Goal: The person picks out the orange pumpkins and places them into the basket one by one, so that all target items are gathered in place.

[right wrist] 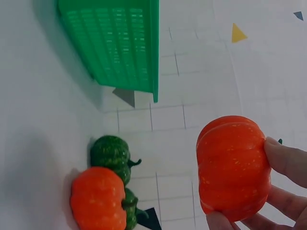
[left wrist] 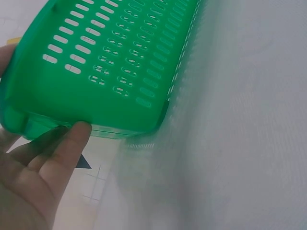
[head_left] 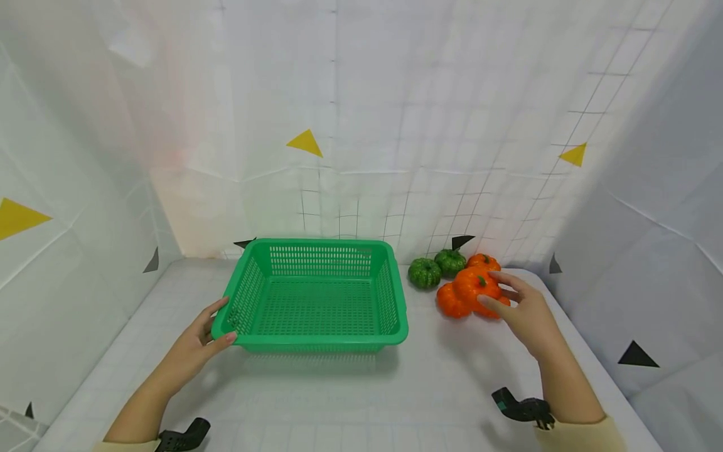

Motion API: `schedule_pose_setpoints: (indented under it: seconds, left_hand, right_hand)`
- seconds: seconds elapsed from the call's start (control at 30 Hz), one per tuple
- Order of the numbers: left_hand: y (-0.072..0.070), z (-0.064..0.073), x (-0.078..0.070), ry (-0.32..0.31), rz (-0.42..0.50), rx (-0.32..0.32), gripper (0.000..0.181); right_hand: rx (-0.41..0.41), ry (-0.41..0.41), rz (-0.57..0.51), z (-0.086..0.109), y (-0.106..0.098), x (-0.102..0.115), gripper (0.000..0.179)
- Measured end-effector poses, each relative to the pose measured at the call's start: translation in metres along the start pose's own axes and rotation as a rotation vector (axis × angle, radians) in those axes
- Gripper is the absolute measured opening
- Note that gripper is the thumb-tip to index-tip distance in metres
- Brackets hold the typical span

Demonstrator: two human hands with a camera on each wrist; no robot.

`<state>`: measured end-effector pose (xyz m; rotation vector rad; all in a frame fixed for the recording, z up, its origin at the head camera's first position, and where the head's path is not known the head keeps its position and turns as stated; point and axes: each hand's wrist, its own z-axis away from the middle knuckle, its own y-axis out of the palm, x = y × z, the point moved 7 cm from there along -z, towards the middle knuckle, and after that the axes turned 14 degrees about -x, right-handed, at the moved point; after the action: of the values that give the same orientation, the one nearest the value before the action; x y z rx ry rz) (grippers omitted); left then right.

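A green plastic basket (head_left: pixel 310 339) with slotted walls sits on the white table, and nothing lies in it. My left hand (head_left: pixel 194 342) grips its near left corner, thumb over the rim and fingers outside. In the left wrist view the fingers (left wrist: pixel 64 158) touch the basket's wall (left wrist: pixel 96 103) from beneath the rim. On the right, my right hand (head_left: pixel 525 314) holds a small orange pumpkin (head_left: pixel 472 285) between thumb and fingers. The right wrist view shows this pumpkin (right wrist: pixel 233 167) raised off the table, apart from the others.
Below and behind the held one are more orange pumpkins (head_left: pixel 451 302), partly hidden. Two dark green pumpkins (head_left: pixel 424 274) stand between them and the basket. White sheeting (head_left: pixel 361 113) encloses the table at the back and both sides.
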<state>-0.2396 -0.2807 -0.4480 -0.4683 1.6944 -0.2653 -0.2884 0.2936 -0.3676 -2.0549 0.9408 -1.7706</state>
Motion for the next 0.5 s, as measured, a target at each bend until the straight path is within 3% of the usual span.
schedule_pose_setpoints:
  seconds: [0.2,0.5]
  left_hand:
    - [0.001,0.001,0.0,-0.007,0.028,0.009,0.078]
    - [0.002,0.001,-0.004,-0.009,0.053,0.011,0.078]
  right_hand:
    - [0.043,0.006,-0.059,0.003,0.016,0.014,0.081]
    - [0.083,-0.032,-0.061,0.005,0.042,0.034,0.076]
